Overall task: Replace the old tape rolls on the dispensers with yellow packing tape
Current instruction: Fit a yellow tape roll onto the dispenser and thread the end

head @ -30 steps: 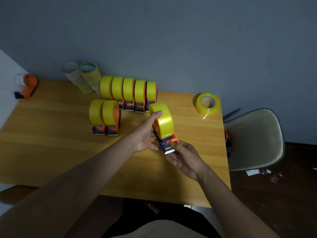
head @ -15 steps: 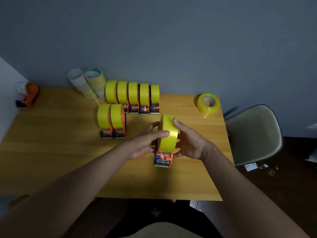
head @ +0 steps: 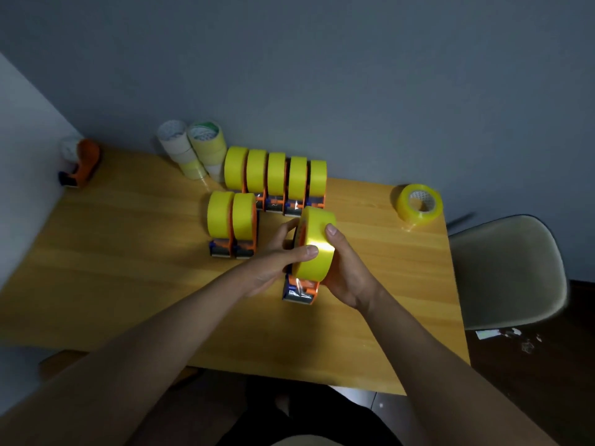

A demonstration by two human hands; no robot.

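An orange dispenser (head: 301, 289) loaded with a yellow tape roll (head: 317, 244) is held upright near the middle of the wooden table (head: 128, 252). The roll is gripped from both sides: the left hand (head: 273, 262) has its fingers curled around it, and the right hand (head: 346, 272) is curled around it with the thumb on top. Behind it on the table, seven loaded dispensers (head: 257, 191) are lined up, and a loose yellow roll (head: 418, 204) lies at the table's far right corner.
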